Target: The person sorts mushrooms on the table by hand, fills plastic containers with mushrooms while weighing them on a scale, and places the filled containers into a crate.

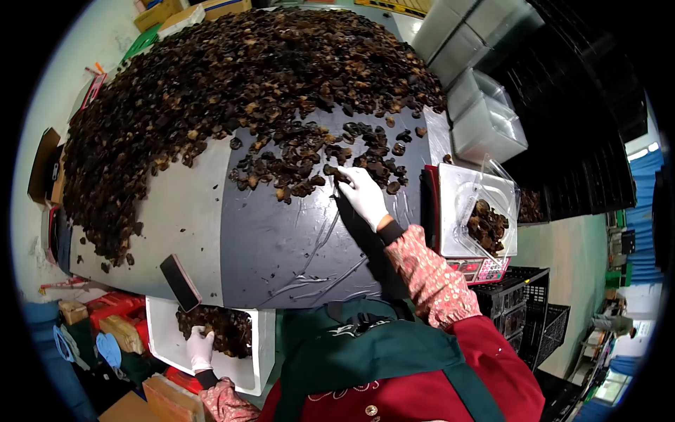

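My right hand (364,197), in a white glove, reaches over the dark table covering (309,243). Its thumb and fingertips close on a dark brown wrinkled piece (330,170), at the edge of a loose cluster of similar pieces (281,163). My left hand (200,349), also gloved, is low in a white foam box (264,344) at the table's near edge. Its fingers are bent together against dark pieces (228,330) inside; what they hold, if anything, is hidden. A phone-like flat object (181,283) lies at the table edge above this box.
A large heap of dark pieces (246,77) covers the far and left table. On the right, a scale (478,269) carries a clear plastic container (512,211) with pieces (486,226). Clear tubs (489,130), black crates (524,302) and cardboard boxes (169,401) stand around.
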